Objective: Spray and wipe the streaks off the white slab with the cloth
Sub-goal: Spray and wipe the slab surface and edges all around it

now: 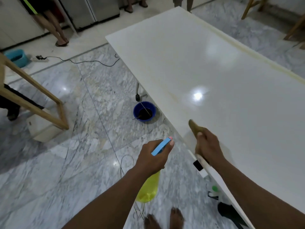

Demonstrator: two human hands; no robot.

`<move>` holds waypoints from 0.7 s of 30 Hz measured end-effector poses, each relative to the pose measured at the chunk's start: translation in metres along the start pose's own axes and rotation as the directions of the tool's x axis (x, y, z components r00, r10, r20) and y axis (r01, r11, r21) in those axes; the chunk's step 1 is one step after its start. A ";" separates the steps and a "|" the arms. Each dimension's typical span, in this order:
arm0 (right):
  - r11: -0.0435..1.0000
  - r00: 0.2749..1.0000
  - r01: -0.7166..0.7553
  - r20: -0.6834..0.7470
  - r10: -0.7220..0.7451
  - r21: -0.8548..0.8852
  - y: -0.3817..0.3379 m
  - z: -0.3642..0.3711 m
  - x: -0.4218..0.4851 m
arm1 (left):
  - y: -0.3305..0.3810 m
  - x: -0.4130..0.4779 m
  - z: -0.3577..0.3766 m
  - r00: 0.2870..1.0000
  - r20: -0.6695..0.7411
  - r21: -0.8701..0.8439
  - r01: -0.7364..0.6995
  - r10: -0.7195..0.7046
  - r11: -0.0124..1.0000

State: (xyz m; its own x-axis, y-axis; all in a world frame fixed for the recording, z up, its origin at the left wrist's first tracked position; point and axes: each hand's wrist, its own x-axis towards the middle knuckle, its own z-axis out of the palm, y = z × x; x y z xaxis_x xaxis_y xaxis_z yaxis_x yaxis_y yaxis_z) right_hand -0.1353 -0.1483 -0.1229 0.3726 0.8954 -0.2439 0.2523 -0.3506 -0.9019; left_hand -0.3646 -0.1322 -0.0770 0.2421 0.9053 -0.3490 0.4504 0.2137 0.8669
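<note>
The cloth (193, 126) lies on the slab's (214, 71) near edge, gripped in the curled fingers of the right hand (208, 146), its tip poking out ahead. The left hand (151, 158) clasps the spray bottle (149, 189) just off the slab's edge.

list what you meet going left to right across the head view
teal tub → wooden frame → left hand holding the spray bottle → right hand gripping the cloth on the white slab
</note>
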 end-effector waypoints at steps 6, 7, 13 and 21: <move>0.327 0.858 -0.492 0.385 0.340 0.807 -0.088 0.014 -0.007 | 0.034 0.016 -0.032 0.991 0.031 0.090 -0.136 0.133 0.987; 0.305 0.851 -0.502 0.399 0.342 0.809 -0.093 0.023 -0.007 | 0.037 0.020 -0.035 0.988 0.035 0.117 -0.153 0.150 0.981; 0.412 0.780 -0.626 0.518 0.352 0.662 -0.110 0.051 0.058 | 0.043 0.072 -0.065 0.989 -0.008 0.357 -0.137 0.149 0.924; 0.994 0.960 -0.034 0.273 0.063 -0.108 -0.184 0.084 0.262 | 0.034 0.171 -0.106 0.988 -0.155 0.109 0.038 -0.021 0.993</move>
State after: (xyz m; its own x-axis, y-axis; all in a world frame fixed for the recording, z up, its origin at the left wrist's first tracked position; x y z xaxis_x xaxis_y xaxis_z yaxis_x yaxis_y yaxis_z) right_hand -0.1593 0.1737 -0.0511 0.1300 0.9125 -0.3878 0.3346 -0.4086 -0.8492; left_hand -0.3988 0.0687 -0.0694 0.0965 0.9467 -0.3072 0.5505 0.2064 0.8089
